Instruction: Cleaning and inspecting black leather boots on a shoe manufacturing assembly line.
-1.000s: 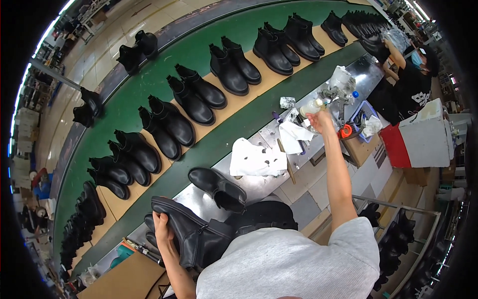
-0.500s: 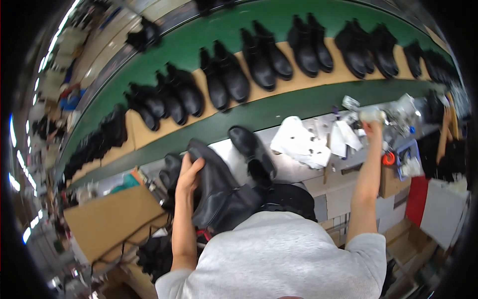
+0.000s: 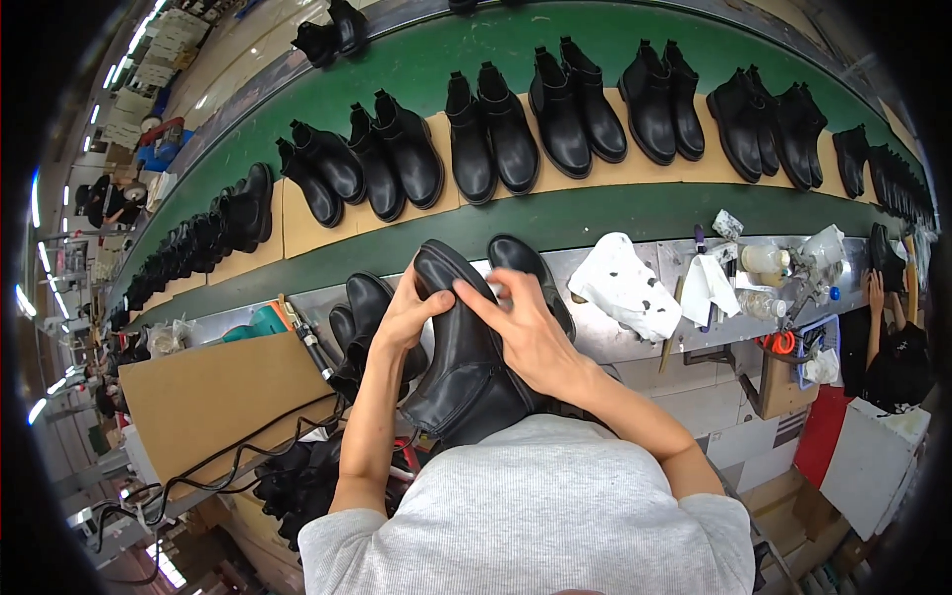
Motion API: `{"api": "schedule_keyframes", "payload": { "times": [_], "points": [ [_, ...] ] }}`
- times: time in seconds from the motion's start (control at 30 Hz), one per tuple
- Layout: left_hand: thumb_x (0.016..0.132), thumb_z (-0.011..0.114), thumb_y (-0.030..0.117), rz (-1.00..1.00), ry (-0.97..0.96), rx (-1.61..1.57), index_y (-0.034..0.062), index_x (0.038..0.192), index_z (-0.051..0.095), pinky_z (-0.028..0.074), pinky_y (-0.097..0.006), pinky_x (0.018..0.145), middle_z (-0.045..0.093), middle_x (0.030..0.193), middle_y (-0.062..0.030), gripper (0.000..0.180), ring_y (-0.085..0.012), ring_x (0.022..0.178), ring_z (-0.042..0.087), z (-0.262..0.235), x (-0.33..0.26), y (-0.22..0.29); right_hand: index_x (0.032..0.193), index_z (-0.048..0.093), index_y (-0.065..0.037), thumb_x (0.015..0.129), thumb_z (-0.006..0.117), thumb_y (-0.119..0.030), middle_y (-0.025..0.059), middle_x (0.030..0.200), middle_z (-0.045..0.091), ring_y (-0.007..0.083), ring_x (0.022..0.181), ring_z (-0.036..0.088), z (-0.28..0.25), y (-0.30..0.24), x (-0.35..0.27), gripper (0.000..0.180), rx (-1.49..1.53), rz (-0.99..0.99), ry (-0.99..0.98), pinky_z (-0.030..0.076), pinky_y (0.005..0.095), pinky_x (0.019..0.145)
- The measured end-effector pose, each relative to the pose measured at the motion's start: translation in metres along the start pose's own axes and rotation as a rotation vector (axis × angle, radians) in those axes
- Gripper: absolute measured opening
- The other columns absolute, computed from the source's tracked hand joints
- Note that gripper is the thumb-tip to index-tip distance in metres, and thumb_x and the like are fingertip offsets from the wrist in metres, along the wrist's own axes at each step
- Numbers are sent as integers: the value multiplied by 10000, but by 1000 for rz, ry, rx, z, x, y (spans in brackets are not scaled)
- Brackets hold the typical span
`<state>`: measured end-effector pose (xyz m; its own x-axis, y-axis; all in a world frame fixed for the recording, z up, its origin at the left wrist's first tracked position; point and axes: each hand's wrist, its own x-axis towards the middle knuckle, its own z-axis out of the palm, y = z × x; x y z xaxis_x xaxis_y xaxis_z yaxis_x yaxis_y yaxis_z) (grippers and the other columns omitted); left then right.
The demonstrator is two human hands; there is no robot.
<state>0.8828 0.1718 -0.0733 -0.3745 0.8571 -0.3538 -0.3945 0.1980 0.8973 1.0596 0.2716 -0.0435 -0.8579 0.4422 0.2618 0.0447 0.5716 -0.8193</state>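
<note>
My left hand (image 3: 409, 315) grips the black ankle boot (image 3: 464, 357) by its toe; my right hand (image 3: 526, 332) presses its upper. Steady support and even pressure advised.

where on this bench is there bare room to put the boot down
The metal bench shows one bare strip, between the black boot in both hands and the spotted white cloth. The brown board at the left looks bare too. Crowded: the right end with bottles and rags, and the conveyor lined with boot pairs.
</note>
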Motion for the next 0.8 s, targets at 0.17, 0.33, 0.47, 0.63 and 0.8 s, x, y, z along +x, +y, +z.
{"api": "schedule_keyframes", "payload": {
  "times": [0.17, 0.33, 0.47, 0.63, 0.8],
  "points": [
    [611, 844, 348, -1, 33, 1, 27, 1258, 422, 374, -282, 928, 547, 1089, -32, 837, -148, 1033, 506, -17, -9, -12, 1315, 434, -55, 638, 527, 121, 221, 1149, 399, 362, 931, 440, 12, -10, -25, 706, -130, -16, -71, 454, 397, 800],
    [619, 840, 358, -8, 25, -27, 30, 1275, 413, 364, -284, 943, 546, 1086, -34, 848, -150, 1043, 500, -21, -8, -13, 1296, 446, -51, 655, 514, 105, 220, 1181, 403, 364, 942, 438, 13, -9, -5, 662, -213, -57, -35, 447, 401, 817],
    [638, 830, 342, 28, 65, 54, -32, 1262, 398, 391, -307, 931, 541, 1140, -88, 846, -171, 1056, 520, -30, -1, -7, 1157, 588, -68, 696, 476, 128, 183, 1167, 451, 349, 1021, 466, 12, 2, 2, 513, -98, -59, -7, 464, 374, 826],
    [611, 726, 598, -122, 382, 999, -92, 1075, 479, 479, -367, 799, 619, 978, -264, 867, -347, 942, 618, -27, 10, 28, 943, 596, 25, 900, 490, -172, 206, 930, 570, 315, 838, 597, -9, 94, -40, 228, 17, 477, 316, 484, 396, 716],
    [744, 584, 590, -225, 321, 1212, -73, 1172, 467, 454, -438, 850, 600, 1017, -288, 797, -408, 979, 580, -55, 34, -69, 1015, 569, 66, 907, 446, -459, 239, 882, 610, 346, 860, 594, 44, 182, -65, 550, 81, 659, -64, 459, 391, 764]
  ]
}}
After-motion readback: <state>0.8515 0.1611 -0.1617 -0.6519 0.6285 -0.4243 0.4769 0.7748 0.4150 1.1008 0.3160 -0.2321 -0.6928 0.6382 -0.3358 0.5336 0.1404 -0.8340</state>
